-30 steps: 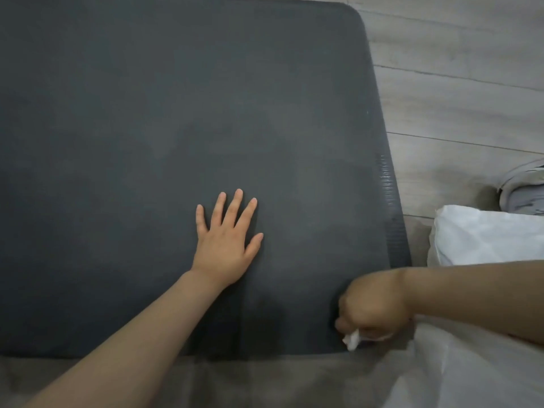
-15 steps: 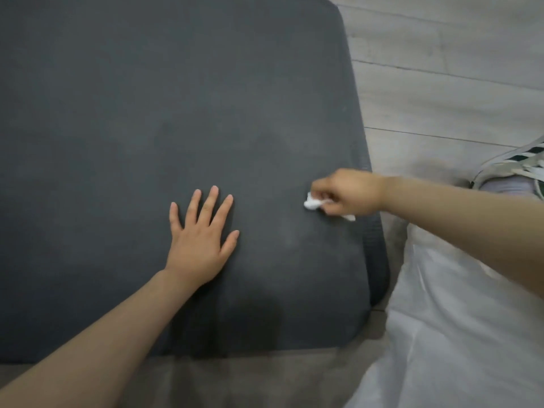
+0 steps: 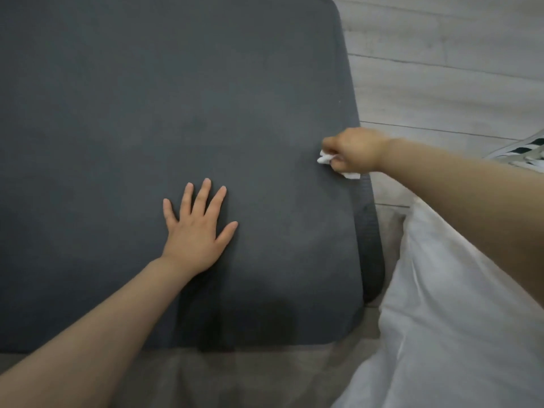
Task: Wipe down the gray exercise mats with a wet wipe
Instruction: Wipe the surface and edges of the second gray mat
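Note:
A dark gray exercise mat (image 3: pixel 147 113) fills most of the view, its rounded corners at the top right and bottom right. My left hand (image 3: pixel 195 231) lies flat on the mat with fingers spread, near the middle of its near half. My right hand (image 3: pixel 351 150) grips a crumpled white wet wipe (image 3: pixel 325 158) and presses it against the mat close to the right edge. Bits of the wipe stick out left of and below the fist.
Pale wood-plank floor (image 3: pixel 456 69) runs along the mat's right side. A striped shoe (image 3: pixel 527 151) shows at the right edge. White fabric (image 3: pixel 456 319) covers the lower right. A gray-brown carpet strip (image 3: pixel 220 378) lies along the mat's near edge.
My right hand has swept the wipe from the mat's near right corner up along the right edge, away from me. The left hand has stayed planted on the mat.

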